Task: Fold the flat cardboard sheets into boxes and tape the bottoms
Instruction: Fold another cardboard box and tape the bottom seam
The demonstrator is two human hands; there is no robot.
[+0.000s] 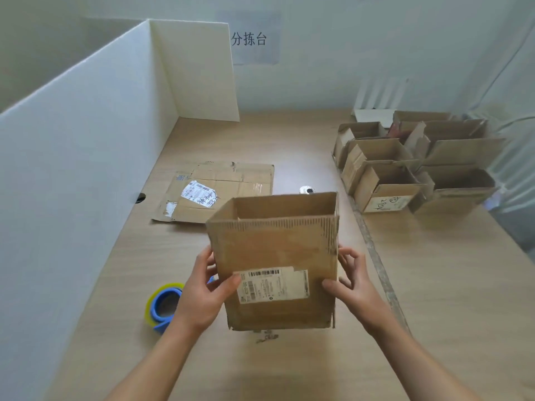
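Head view: opened box (275, 250) gripped at mid-height between both hands, upright over the near worktop (289, 369).

Left hand (205, 290) clasping the left wall, with thumb laid on the front face at the edge of the white label (272, 285); right hand (353, 287) clasping the right wall likewise, with fingers (351, 260) curled round the corner. Cannot tell whether the bottom edge touches the worktop. Probably light and hollow, so easy to lift yet easy to crush. Worn too, with torn corrugation along the top rim and a ragged lower edge. Likely stiffest at the upright corners, weakest mid-panel. Best held at the corners with a mild squeeze, never by the frayed rim. Tape roll (163, 305) just beside the left wrist; flat sheet (217, 192) farther back; folded boxes (405, 169) well apart at far right.
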